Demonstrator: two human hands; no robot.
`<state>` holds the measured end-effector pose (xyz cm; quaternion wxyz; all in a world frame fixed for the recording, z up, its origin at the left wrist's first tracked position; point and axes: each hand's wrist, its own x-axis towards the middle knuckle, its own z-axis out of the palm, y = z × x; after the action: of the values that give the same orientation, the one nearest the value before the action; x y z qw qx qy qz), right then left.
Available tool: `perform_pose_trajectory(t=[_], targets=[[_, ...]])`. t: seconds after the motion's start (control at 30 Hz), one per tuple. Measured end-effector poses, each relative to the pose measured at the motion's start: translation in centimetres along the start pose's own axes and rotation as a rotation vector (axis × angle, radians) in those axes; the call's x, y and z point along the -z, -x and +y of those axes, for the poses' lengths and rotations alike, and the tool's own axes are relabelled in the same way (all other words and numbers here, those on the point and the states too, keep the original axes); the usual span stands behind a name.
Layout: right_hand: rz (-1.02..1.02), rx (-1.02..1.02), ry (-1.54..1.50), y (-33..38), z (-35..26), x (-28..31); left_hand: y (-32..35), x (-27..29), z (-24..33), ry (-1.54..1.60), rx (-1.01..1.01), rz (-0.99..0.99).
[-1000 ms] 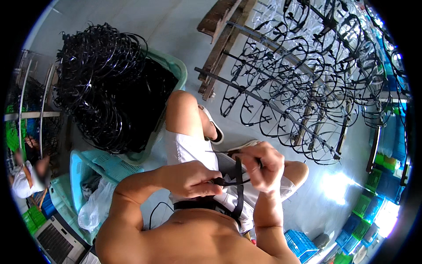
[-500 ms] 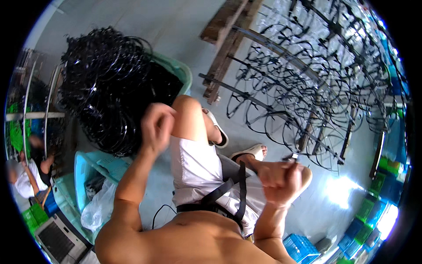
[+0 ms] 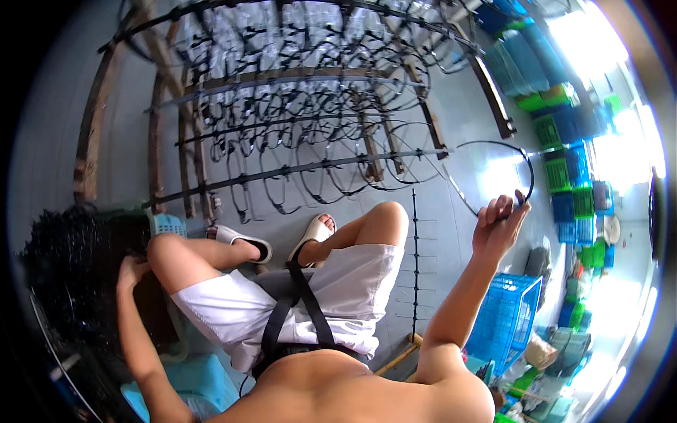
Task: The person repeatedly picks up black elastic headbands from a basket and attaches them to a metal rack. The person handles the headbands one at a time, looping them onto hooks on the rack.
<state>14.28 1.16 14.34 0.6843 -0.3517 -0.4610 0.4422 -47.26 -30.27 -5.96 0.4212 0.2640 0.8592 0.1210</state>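
Note:
My right hand (image 3: 499,222) is raised on the right, fingers closed around one end of a thin black hoop (image 3: 529,166). The hoop arches up from the hand towards the right end of a black bar on the rack; I cannot tell whether it touches the bar. On the left, beside my knee, my left hand (image 3: 132,273) reaches over the tub at the edge of a large tangled pile of glossy black strips (image 3: 60,261). Its fingers are partly hidden by the knee and the dark contents, so their grip does not show.
A wooden rack (image 3: 159,116) with black bars full of hanging hoops stands ahead. A notched black rod (image 3: 415,268) lies to the right of my knee. A blue crate (image 3: 504,317) sits at the right, a light-blue bin (image 3: 201,381) at the lower left. Stacked crates (image 3: 557,173) line the right side.
My view has turned right. My right hand has risen outward, and the hoop now shows in it. My left hand has dropped from above the knee to beside the pile.

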Motion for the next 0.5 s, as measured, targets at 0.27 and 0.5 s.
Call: perform_pose_trajectory(t=[0.27, 0.5], targets=[[0.042, -0.127, 0.081, -10.0, 9.0, 10.1, 6.1, 4.6, 0.5, 0.899, -0.286, 0.145], [0.011, -0.385, 0.147, -10.2, 15.5, 10.7, 12.5, 1.9, 6.4, 1.273, -0.367, 0.507]])
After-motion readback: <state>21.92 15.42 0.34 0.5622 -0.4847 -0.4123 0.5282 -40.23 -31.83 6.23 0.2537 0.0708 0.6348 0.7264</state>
